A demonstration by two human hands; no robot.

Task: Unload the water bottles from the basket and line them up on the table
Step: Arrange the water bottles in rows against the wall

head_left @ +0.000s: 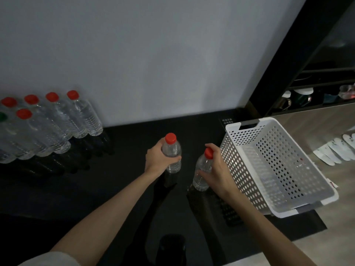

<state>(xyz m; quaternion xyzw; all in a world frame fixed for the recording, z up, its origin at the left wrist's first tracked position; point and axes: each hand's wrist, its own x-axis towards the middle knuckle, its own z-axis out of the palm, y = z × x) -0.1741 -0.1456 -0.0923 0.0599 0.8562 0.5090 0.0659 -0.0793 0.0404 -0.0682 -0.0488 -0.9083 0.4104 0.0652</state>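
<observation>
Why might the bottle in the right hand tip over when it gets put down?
The bottle in the right hand looks tall and narrow, so it probably tips easily. It is held tilted now, gripped by the right hand. Its clear ribbed plastic likely dents if squeezed. Round sides would probably roll.

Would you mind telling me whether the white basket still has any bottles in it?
Empty, as far as it shows: the white perforated basket has a bare floor, with no bottles inside. Its near inner wall is partly out of sight.

The left frame edge cuts off the bottle group (44, 123) at far left. The small sign (227, 121) behind the basket (236, 160) carries print too small to read. Items on the dark shelf (311, 96) at upper right remain indistinct.
</observation>
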